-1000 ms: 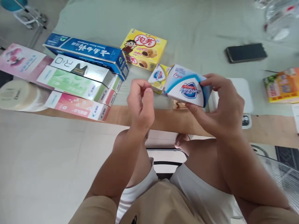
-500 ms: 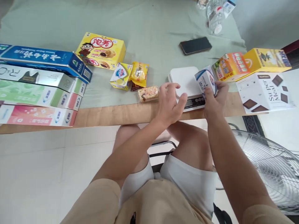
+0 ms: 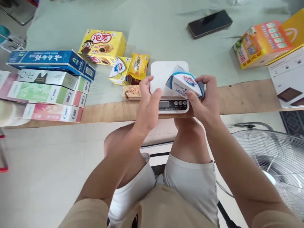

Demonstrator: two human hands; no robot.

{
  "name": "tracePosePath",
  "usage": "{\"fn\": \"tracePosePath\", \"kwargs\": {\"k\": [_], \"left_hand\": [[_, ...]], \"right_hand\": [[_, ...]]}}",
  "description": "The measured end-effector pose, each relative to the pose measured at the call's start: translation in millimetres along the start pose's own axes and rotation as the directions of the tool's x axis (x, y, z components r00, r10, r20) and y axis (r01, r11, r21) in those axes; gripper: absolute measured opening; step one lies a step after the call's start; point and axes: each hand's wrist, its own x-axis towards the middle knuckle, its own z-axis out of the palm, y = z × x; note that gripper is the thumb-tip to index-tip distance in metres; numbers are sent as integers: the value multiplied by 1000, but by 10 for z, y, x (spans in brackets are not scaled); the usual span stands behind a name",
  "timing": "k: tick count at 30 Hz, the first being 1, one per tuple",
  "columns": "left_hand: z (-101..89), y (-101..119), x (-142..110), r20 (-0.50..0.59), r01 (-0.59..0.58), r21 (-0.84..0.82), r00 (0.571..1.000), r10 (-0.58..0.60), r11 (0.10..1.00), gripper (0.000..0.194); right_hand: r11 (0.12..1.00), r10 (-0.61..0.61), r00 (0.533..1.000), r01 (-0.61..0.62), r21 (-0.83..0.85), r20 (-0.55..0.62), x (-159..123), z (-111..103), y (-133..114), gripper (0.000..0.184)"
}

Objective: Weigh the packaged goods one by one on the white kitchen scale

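My right hand [image 3: 206, 98] grips a white and blue soap box [image 3: 186, 83] between thumb and fingers, tilted over the right part of a white kitchen scale [image 3: 158, 74]. The scale's black strip with a small display and buttons faces me at the table's front edge. At the scale's left side is my left hand [image 3: 148, 106], thumb and fingers apart, with nothing in it. Just left of that hand lies a wrapped snack bar [image 3: 131, 92], partly hidden by it. Behind the bar sit a yellow soap box [image 3: 120, 70] and a yellow snack packet [image 3: 139, 66].
A yellow puff box [image 3: 103, 47] stands behind these. On the left lie several toothpaste boxes, a blue one [image 3: 49, 62] farthest back. A black phone [image 3: 210, 23] lies at the back right. An orange box [image 3: 262, 44] stands at right, with a fan [image 3: 268, 158] below.
The view has shifted to the right. The soap box in my right hand has moved left over the scale and turned to a flatter tilt. My left hand remains beside the scale.
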Motion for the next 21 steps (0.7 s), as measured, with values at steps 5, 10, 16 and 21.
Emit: {"fn": "tracePosePath", "kwargs": {"k": [5,10,16,21], "left_hand": [[-102,4,-25,-11,-79,-98,997,78,992,47],[-146,53,51,58,-120,106,992,114,987,42],[-107,100,57,58,-159,229,987,150,960,50],[216,409,-86,36,-191,135,982,188,972,66]], "right_hand": [[980,-162,979,174,-97,122,174,10,-72,42],[967,-232,961,244,-68,153,275,8,-16,45],[997,-70,992,70,13,101,15,40,-22,63],[976,-49,998,43,211,25,-136,-46,-54,69]]}}
